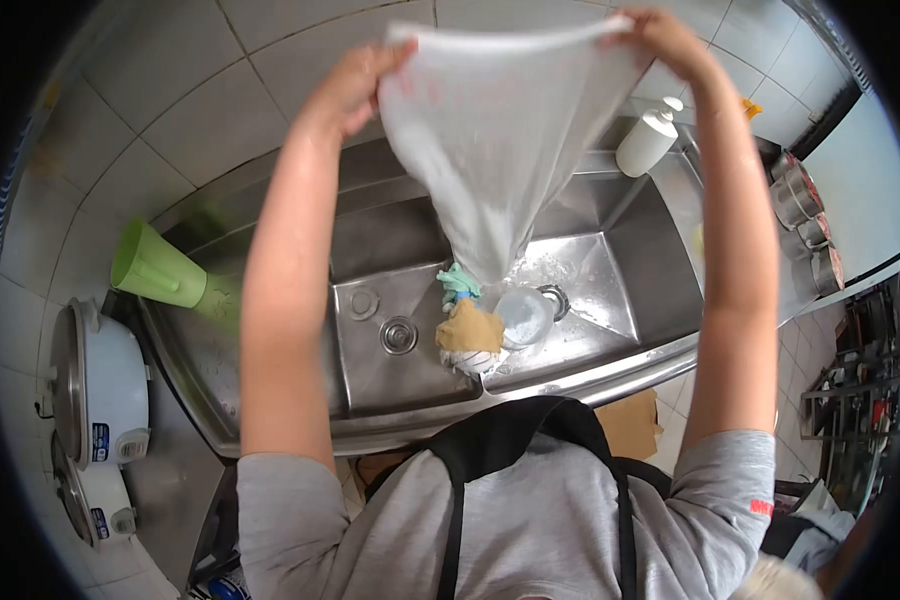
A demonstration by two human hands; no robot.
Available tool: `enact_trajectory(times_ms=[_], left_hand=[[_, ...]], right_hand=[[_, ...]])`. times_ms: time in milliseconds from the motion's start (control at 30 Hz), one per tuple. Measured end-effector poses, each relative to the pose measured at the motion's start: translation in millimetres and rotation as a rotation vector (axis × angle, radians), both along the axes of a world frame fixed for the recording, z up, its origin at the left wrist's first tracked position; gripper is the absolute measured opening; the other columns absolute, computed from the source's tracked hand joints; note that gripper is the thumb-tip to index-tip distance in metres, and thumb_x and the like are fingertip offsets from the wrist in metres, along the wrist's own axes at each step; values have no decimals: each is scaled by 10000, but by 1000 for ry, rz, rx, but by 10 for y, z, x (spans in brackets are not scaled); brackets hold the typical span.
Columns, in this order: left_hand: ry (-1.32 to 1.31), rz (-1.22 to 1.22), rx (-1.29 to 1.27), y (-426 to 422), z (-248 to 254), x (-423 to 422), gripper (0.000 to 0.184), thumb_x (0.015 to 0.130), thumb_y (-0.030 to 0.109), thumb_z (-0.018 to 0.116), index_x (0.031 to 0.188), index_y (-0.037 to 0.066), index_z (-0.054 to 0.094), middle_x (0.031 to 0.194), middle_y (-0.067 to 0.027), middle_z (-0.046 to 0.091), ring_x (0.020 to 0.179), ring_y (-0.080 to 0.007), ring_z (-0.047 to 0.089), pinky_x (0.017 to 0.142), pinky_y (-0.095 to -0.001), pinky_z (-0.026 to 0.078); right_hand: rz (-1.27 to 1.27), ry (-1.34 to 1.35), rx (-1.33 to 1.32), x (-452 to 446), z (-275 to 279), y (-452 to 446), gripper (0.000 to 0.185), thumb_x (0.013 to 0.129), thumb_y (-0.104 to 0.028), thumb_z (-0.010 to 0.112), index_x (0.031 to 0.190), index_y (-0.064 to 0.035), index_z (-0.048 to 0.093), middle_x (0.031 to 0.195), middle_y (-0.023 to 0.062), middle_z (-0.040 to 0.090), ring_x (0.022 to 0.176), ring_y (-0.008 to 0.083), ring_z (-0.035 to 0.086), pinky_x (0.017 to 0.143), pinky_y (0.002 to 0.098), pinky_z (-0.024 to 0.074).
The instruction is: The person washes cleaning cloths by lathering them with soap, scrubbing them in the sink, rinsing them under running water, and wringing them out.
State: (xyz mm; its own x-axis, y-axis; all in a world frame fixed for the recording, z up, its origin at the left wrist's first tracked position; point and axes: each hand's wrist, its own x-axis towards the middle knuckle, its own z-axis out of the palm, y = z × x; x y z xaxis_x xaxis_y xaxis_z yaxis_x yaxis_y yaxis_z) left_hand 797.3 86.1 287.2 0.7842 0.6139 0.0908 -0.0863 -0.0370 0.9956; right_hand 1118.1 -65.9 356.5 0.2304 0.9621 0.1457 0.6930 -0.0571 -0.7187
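Note:
Both my hands hold up a wet white cloth (500,110) by its upper corners, stretched wide. My left hand (362,85) is closed on the left corner, my right hand (660,42) on the right corner. The cloth narrows downward and hangs over the steel double sink (610,290). Under its lower end, a bundle of cloths, green (458,283) and tan (470,330), lies on the divider between the basins. A translucent round container (525,317) sits beside the bundle in the right basin, near the drain.
A white pump bottle (646,143) stands behind the right basin. At the left are a green pitcher (160,266) and white rice cookers (115,385). Metal containers (800,200) stand at the right, and a rack (855,380) is at the far right.

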Motion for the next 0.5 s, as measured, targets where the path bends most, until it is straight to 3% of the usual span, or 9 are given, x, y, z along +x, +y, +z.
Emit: enact_trajectory(times_ms=[67,100,133,167,267,333,367,467,500], left_hand=[[-18,-38,-172,-33,-639,47,325,760,325,641,935,57,587,857,-43,607,754,-139,586,701,-289,475],[113,26,-184,-32,-1000,57,310,767,308,637,953,64,587,865,-39,608,755,-137,589,703,-277,475],[238,66,-159,-16,-1375,103,309,790,295,608,968,44,576,867,-47,609,772,-164,584,735,-321,476],[326,98,-75,-40,-1651,183,274,794,288,602,943,58,585,838,-36,607,737,-143,567,704,-300,464],[366,45,198,-209,-2354,560,216,801,290,586,859,82,600,749,-6,589,645,-96,506,614,-247,412],[396,205,308,-365,-2539,761,264,790,328,594,803,64,602,685,18,570,621,-92,492,599,-240,396],[399,258,105,-316,-2746,825,266,771,246,594,939,45,553,851,-26,568,779,-123,505,724,-253,387],[325,422,-289,-469,-2821,877,435,730,122,559,1133,33,423,1099,-79,477,985,-148,438,871,-259,315],[161,158,-561,-465,-2781,830,643,672,63,533,1255,26,262,1275,-102,316,1146,-154,314,960,-274,225]], right_hand=[[-30,-73,-106,-35,-596,47,189,727,-103,628,912,-100,589,756,-1,609,630,91,534,506,222,407],[33,267,-200,-6,-931,95,198,727,-90,629,915,-103,567,758,7,604,643,89,537,505,223,404],[19,349,-175,-17,-1354,176,225,695,-113,670,896,-115,569,700,6,594,564,72,482,466,215,350],[59,362,-233,-144,-1623,208,221,722,-52,624,921,-120,558,762,5,588,605,89,506,487,216,371],[197,283,-391,-620,-2517,458,281,695,-146,666,969,-134,605,765,-17,572,629,94,474,555,228,376],[169,254,-364,-927,-2931,558,242,674,-179,665,898,-89,641,751,24,605,651,131,519,604,262,417],[124,259,-333,-960,-3165,651,224,659,-182,665,851,-67,654,730,50,621,656,148,544,616,281,434],[80,-38,-370,-994,-3372,806,223,631,-229,671,744,-37,660,675,154,618,643,236,599,616,351,464],[34,104,-343,-1009,-3324,778,212,622,-226,635,720,-40,660,667,183,605,635,294,603,609,361,469]])
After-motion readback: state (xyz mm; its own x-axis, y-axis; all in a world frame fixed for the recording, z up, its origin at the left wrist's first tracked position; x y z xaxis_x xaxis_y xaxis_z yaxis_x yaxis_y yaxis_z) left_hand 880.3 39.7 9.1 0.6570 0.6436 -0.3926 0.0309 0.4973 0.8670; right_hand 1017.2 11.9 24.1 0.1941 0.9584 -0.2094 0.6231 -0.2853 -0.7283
